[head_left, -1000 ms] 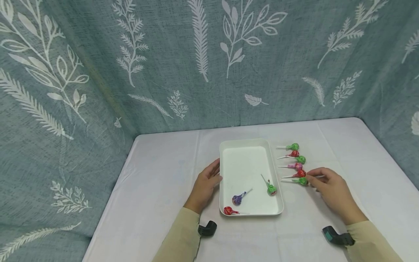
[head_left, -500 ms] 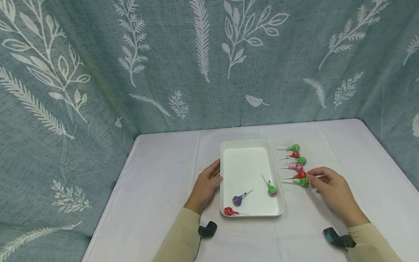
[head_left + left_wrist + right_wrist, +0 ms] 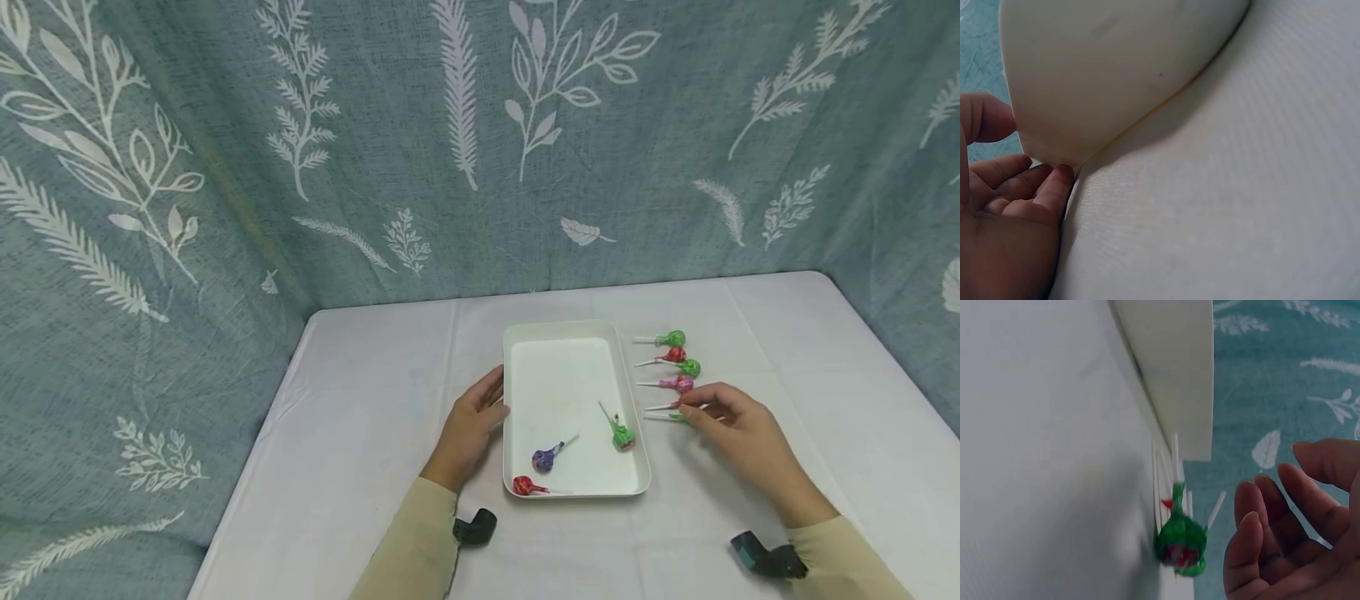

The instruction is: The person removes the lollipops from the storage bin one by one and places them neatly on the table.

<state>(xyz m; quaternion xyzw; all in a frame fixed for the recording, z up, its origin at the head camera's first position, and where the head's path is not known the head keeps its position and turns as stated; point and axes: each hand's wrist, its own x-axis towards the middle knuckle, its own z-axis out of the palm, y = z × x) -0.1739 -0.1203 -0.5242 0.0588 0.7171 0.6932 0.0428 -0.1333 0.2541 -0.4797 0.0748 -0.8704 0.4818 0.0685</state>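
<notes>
My left hand [image 3: 467, 429] rests against the left wall of a white tray [image 3: 555, 331]. In the left wrist view its thumb [image 3: 997, 117] is at the tray's rim and the fingertips are low by the wall. In the tray lie a purple lollipop [image 3: 543, 459], a red lollipop [image 3: 523, 485] and a green lollipop [image 3: 622, 436]. My right hand [image 3: 738, 425] hovers over the nearest lollipops of a row, hiding their heads in the head view. The right wrist view shows its thumb and fingers apart, beside a green-wrapped lollipop [image 3: 1180, 540], with nothing between them.
Several lollipops, such as a pink one [image 3: 683, 383] and a far green one [image 3: 677, 338], line up right of the tray, sticks toward it. A white cloth [image 3: 375, 400] covers the table. Behind hangs a teal leaf-print curtain [image 3: 375, 150].
My right hand has shifted left over the nearest red and green lollipops, now covering their heads. My left hand, the tray and the lollipops in it stay in place.
</notes>
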